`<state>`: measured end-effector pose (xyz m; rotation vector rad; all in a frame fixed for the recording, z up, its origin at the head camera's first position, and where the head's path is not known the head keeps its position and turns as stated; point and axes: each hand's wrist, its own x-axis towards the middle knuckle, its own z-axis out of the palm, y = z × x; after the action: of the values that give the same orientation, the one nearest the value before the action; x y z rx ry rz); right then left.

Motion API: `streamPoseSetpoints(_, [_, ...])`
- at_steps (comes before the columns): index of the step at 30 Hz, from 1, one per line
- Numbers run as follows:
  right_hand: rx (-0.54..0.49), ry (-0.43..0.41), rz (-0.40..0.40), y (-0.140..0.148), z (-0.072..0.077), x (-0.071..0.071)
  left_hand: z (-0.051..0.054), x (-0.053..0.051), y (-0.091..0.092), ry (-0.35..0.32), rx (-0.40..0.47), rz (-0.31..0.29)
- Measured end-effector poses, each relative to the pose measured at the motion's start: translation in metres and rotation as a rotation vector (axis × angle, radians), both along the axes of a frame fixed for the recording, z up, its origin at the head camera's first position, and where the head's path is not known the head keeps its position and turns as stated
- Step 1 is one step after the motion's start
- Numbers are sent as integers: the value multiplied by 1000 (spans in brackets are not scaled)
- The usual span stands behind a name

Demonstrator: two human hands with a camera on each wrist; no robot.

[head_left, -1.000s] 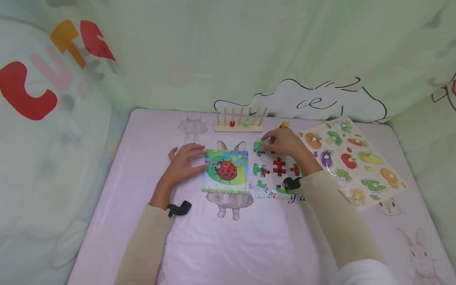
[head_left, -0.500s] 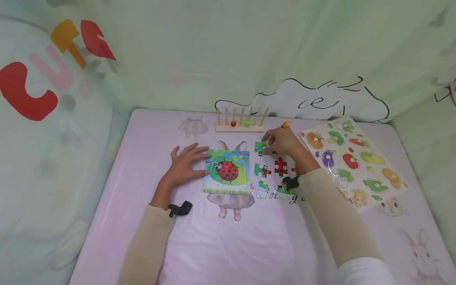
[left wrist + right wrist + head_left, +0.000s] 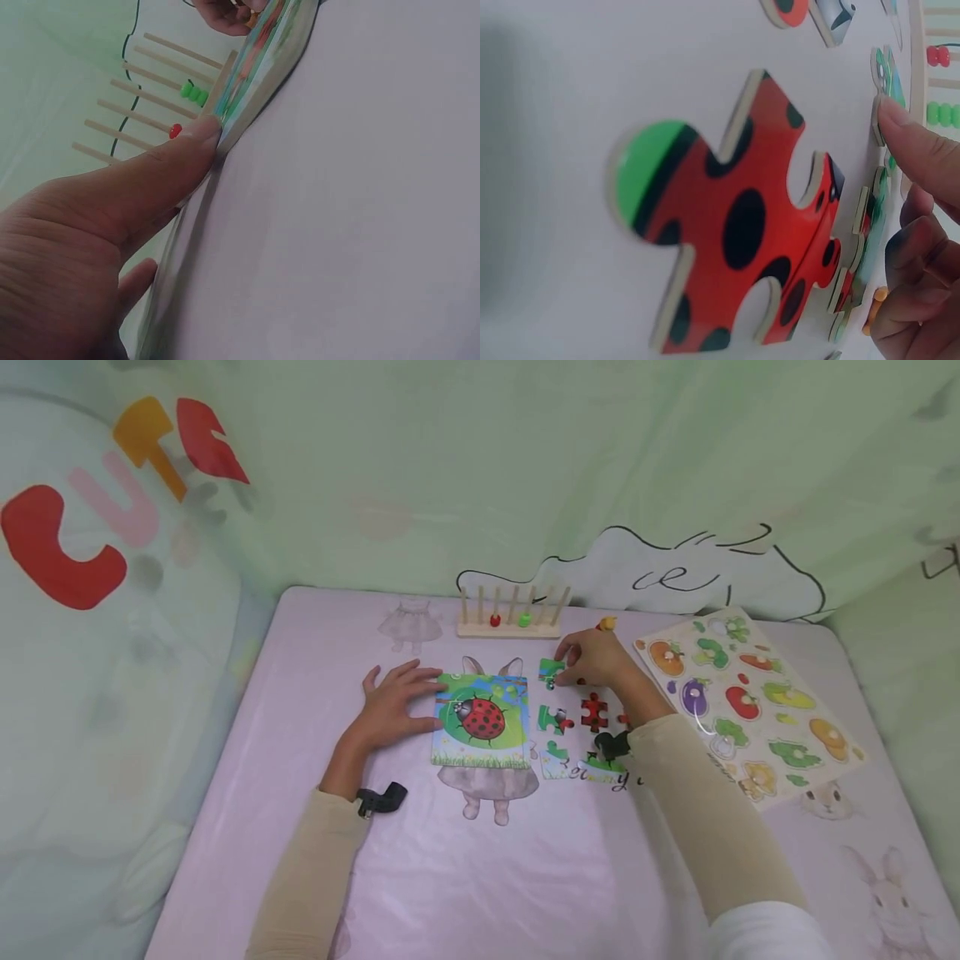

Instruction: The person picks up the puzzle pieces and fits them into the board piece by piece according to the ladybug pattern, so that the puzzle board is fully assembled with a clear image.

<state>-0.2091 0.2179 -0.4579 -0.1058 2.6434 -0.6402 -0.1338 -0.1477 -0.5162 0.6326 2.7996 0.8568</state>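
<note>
A square ladybug picture board lies flat at the table's middle. My left hand touches its left edge with thumb and fingertips, fingers spread; the thumb rests on the board's edge in the left wrist view. To the right lie several loose jigsaw pieces, among them a red spotted piece and a green-and-red piece. At the top of this group, my right hand pinches a green-and-blue jigsaw piece between thumb and finger. The right hand and forearm hide some pieces.
A wooden peg rack with red beads and green beads stands at the back. On the right lies a vegetable knob-puzzle board. A small yellow-and-red object sits behind my right hand. Fabric walls border the table.
The head view has shifted slightly, so everything sits a little further right in it. Both hands keep almost the same places; the left fingers are a bit straighter than one second ago.
</note>
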Motion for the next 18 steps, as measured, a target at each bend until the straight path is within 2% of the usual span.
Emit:
streamPoseSetpoints(4, [-27,-12,-14,0,1,0,3,1,1,0,2,2])
streamPoseSetpoints(10, [-46,-48,-46,0,3,-1,1,1,0,4,13,-10])
streamPoseSetpoints(18, [-85,29,7,6,7,-1,-2,-1,0,8,1,-11])
